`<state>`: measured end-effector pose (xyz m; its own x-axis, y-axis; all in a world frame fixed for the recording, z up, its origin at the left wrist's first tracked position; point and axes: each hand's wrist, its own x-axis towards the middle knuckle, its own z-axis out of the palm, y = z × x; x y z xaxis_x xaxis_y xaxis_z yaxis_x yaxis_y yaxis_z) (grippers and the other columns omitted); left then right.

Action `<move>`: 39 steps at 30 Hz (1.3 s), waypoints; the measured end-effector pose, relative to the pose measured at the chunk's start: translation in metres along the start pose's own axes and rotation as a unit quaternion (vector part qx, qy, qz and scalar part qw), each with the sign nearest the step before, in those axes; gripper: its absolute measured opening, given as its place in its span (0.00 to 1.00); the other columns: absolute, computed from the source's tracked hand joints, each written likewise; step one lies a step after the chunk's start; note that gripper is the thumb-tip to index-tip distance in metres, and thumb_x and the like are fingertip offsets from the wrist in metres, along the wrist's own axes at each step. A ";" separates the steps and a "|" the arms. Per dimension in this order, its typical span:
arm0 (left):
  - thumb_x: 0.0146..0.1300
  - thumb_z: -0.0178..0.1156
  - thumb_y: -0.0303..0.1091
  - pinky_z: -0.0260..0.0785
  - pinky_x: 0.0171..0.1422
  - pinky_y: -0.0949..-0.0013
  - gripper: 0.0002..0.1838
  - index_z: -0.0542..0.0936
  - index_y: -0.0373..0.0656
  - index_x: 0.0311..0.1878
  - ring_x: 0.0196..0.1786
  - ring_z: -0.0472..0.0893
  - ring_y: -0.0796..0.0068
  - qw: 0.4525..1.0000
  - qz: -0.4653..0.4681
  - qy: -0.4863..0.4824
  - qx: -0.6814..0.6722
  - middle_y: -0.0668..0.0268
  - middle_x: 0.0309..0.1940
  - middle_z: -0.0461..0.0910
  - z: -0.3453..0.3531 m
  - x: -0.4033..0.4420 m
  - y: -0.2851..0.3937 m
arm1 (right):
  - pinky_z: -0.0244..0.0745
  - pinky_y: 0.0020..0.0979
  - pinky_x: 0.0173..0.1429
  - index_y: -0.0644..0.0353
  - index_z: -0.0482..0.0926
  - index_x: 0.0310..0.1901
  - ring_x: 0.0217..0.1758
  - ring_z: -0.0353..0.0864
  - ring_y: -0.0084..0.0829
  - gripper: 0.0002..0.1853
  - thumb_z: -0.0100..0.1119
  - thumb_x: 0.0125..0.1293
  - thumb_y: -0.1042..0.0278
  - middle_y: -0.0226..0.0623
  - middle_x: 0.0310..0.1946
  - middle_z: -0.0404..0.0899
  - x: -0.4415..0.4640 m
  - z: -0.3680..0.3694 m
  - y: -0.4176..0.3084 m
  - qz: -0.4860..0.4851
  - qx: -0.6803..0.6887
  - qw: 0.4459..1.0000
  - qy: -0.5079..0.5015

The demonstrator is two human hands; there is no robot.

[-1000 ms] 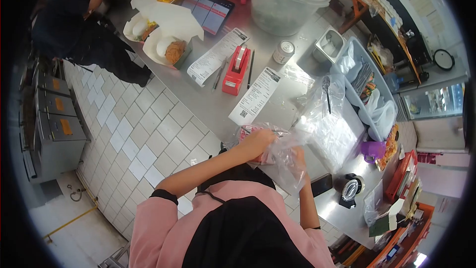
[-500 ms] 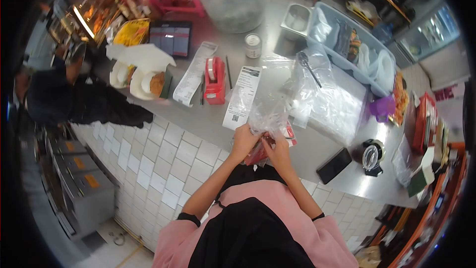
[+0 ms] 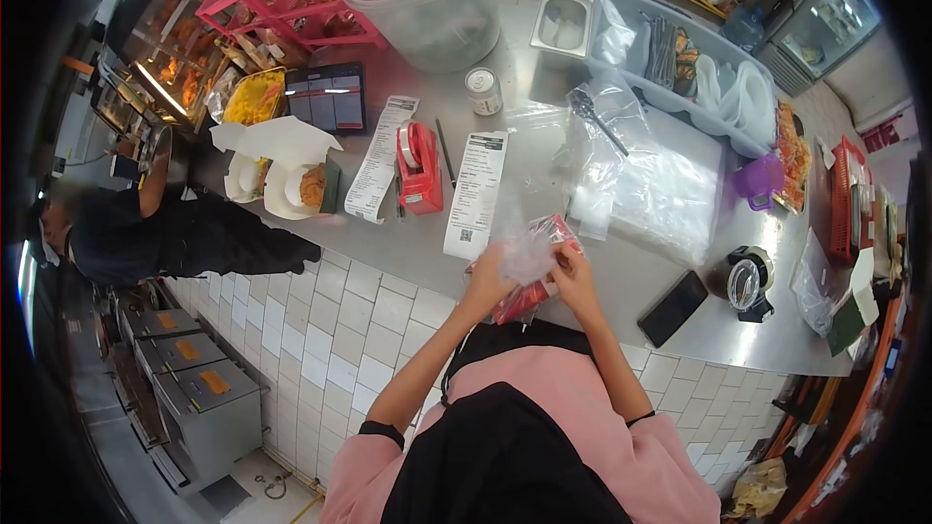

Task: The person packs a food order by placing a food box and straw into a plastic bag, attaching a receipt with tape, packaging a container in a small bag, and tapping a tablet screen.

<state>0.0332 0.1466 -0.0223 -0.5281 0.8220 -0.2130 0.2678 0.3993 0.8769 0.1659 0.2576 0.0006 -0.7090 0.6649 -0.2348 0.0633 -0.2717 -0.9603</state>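
My left hand [image 3: 491,275], slightly blurred, is closed around a bunched clear plastic bag [image 3: 525,257] at the table's near edge. A red-and-white packet [image 3: 520,303] lies slantwise below and behind the plastic; whether it is inside the bag I cannot tell. On its right side the fingers of my right hand [image 3: 573,277] are curled in and closed on it, close to the plastic. A long printed receipt [image 3: 474,196] lies just beyond my left hand. Further left stand a red tape dispenser [image 3: 420,173] and another receipt [image 3: 386,160].
Flat clear bags [image 3: 670,184] and a blue bin of utensils [image 3: 670,87] occupy the right. A black phone [image 3: 672,309] and tape roll [image 3: 743,286] lie near the front edge. Left are open food boxes [image 3: 291,175] and a tablet [image 3: 327,99]. A co-worker [image 3: 126,233] stands far left.
My hands have moved apart slightly, the right one going right and up. The plastic is now bunched in my left hand, and more of the red packet shows. My view has shifted.
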 end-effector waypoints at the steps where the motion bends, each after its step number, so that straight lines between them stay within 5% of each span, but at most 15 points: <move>1: 0.40 0.66 0.33 0.63 0.56 0.62 0.24 0.74 0.36 0.44 0.51 0.73 0.54 0.999 0.018 0.003 0.043 0.50 0.44 0.74 0.002 0.000 0.000 | 0.70 0.20 0.33 0.65 0.73 0.38 0.31 0.75 0.19 0.06 0.55 0.59 0.77 0.31 0.30 0.77 0.001 -0.003 0.002 -0.002 -0.001 1.000 -0.003; 4: 0.39 0.65 0.33 0.61 0.57 0.58 0.24 0.74 0.35 0.42 0.50 0.71 0.49 0.990 0.114 0.064 0.047 0.50 0.43 0.73 -0.006 -0.005 0.028 | 0.72 0.22 0.34 0.66 0.72 0.40 0.32 0.76 0.21 0.07 0.54 0.60 0.76 0.32 0.32 0.77 0.005 -0.010 0.004 -0.036 0.005 0.999 -0.030; 10: 0.41 0.67 0.37 0.64 0.55 0.61 0.26 0.74 0.34 0.44 0.50 0.73 0.53 0.996 -0.061 -0.058 -0.039 0.50 0.45 0.74 -0.013 0.007 0.017 | 0.74 0.24 0.37 0.67 0.73 0.40 0.34 0.77 0.23 0.08 0.55 0.61 0.73 0.33 0.33 0.77 0.010 -0.024 -0.020 0.030 -0.010 0.991 -0.131; 14: 0.43 0.67 0.38 0.64 0.55 0.62 0.27 0.73 0.35 0.47 0.49 0.74 0.54 0.991 -0.083 -0.078 -0.072 0.51 0.45 0.74 -0.022 0.001 0.030 | 0.73 0.24 0.38 0.67 0.75 0.40 0.34 0.77 0.21 0.08 0.56 0.60 0.73 0.33 0.32 0.77 0.012 -0.026 -0.038 0.046 -0.041 0.980 -0.189; 19: 0.41 0.68 0.38 0.60 0.60 0.61 0.31 0.71 0.37 0.51 0.56 0.69 0.52 0.998 0.035 -0.059 -0.003 0.49 0.50 0.71 -0.010 0.004 -0.011 | 0.73 0.23 0.39 0.68 0.77 0.38 0.32 0.77 0.21 0.07 0.56 0.59 0.74 0.33 0.30 0.78 0.017 -0.027 -0.045 0.047 -0.083 0.973 -0.210; 32: 0.35 0.64 0.25 0.51 0.68 0.60 0.31 0.72 0.37 0.50 0.62 0.61 0.50 0.992 0.058 -0.110 0.003 0.51 0.56 0.66 -0.011 0.002 -0.020 | 0.75 0.23 0.40 0.66 0.79 0.35 0.34 0.79 0.22 0.06 0.59 0.55 0.77 0.33 0.30 0.79 0.016 -0.030 -0.057 0.067 -0.070 0.972 -0.213; 39: 0.33 0.65 0.26 0.51 0.68 0.60 0.28 0.74 0.37 0.45 0.61 0.62 0.51 0.978 0.178 -0.087 0.067 0.53 0.54 0.68 -0.010 0.008 -0.010 | 0.73 0.22 0.41 0.65 0.79 0.34 0.35 0.77 0.19 0.06 0.59 0.53 0.78 0.30 0.31 0.79 0.018 -0.026 -0.045 0.062 -0.117 0.973 -0.191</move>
<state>0.0178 0.1450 -0.0288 -0.2396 0.9708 0.0144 0.5188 0.1155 0.8470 0.1683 0.2999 0.0352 -0.8918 0.3178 -0.3218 0.2925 -0.1375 -0.9463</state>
